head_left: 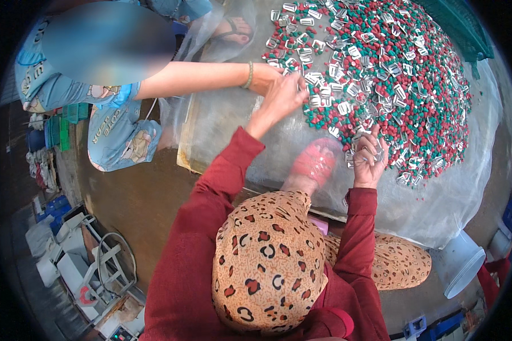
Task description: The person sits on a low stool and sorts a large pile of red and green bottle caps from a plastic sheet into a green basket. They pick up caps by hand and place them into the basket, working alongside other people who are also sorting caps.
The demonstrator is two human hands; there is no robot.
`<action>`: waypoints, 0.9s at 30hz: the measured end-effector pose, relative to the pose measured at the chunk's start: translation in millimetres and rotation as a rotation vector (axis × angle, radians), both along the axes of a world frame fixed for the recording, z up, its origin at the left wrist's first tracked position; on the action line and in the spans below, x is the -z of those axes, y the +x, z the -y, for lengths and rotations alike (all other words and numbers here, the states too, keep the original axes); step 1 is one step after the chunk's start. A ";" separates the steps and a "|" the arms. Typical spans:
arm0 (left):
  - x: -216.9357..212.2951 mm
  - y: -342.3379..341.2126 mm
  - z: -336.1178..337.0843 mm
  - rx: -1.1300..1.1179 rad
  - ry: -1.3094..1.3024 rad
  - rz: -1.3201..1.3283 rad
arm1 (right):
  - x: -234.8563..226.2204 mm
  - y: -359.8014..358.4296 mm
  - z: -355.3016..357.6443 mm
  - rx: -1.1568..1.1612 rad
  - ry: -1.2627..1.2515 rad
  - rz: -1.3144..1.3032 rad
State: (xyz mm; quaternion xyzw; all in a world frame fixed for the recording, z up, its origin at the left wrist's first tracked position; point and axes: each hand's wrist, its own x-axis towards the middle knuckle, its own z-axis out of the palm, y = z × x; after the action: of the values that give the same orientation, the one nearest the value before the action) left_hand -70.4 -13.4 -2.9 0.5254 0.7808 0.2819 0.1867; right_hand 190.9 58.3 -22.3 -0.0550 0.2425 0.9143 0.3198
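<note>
A wide pile of small red, green and white pieces (412, 108) is spread before me, mixed with pale, shiny rectangular buckle-shaped pieces (354, 53). My left hand (284, 98) is at the pile's left edge, thumb and fingers pinched together; what they hold, if anything, is too small to make out. Low at the pile's near edge, my right hand (371, 156) is curled, palm up, around several of the buckle-shaped pieces. A co-worker's hand (263, 78), with a beaded bracelet, reaches in beside my left hand and is partly hidden by it.
Clear plastic sheeting (432, 207) lies under the pile. My foot in a pink shoe (316, 162) rests on it. A co-worker in blue patterned clothes (122, 133) sits at the left. A pale bucket (461, 264) stands at right, green netting (458, 25) at the back, machinery (88, 264) lower left.
</note>
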 end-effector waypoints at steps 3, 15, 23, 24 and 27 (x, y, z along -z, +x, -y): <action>-44.2 -23.2 -28.7 0.051 -0.050 -0.048 | -5.9 4.0 0.9 0.024 -0.030 0.002; 33.2 -55.8 -52.9 0.360 -0.359 -0.525 | -26.2 -15.1 11.8 0.039 -0.040 -0.005; -1.9 -42.9 -38.2 -0.059 0.156 1.426 | -29.0 -11.1 9.6 -0.093 -0.021 0.159; -1.4 -26.1 -35.4 -0.147 0.232 1.594 | -28.0 -12.4 12.1 -0.082 -0.019 0.180; 22.5 -23.4 -34.6 -0.197 0.262 1.618 | -30.4 -16.4 16.5 -0.117 -0.117 0.082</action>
State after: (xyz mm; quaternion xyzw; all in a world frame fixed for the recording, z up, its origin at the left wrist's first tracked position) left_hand -93.8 21.2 -25.4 0.1065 0.4083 0.6769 0.6031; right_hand 174.5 41.9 8.0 -0.1253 0.2785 0.9126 0.2719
